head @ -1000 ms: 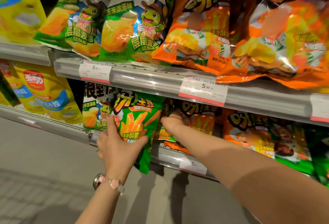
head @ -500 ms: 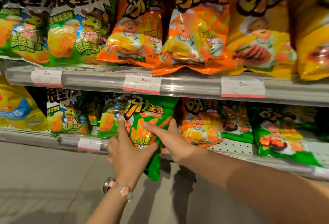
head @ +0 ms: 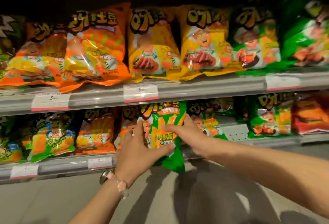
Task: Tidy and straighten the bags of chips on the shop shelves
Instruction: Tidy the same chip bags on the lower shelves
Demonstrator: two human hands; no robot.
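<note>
A green chip bag (head: pixel 164 125) with orange sticks printed on it hangs in front of the lower shelf (head: pixel 71 165), its bottom corner dropping below the shelf edge. My left hand (head: pixel 137 149) grips its lower left side, thumb across the front. My right hand (head: pixel 187 133) holds its right edge, thumb laid over the middle of the bag. Behind the green bag stand orange bags (head: pixel 97 133). The upper shelf (head: pixel 204 90) carries orange bags (head: pixel 94 52), yellow bags (head: pixel 153 49) and green bags (head: pixel 256 40) leaning forward.
Green and red bags (head: pixel 267 118) stand at the right of the lower shelf beside a bare perforated patch (head: pixel 235 133). Green frog-print bags (head: pixel 51 138) sit at the left. Price tags (head: pixel 140 92) line the shelf rails. Grey floor (head: pixel 44 204) lies below.
I have moved right along the shelves, carrying the green bag with me. My right hand has closed round the bag's right edge, and both hands now hold it farther right.
</note>
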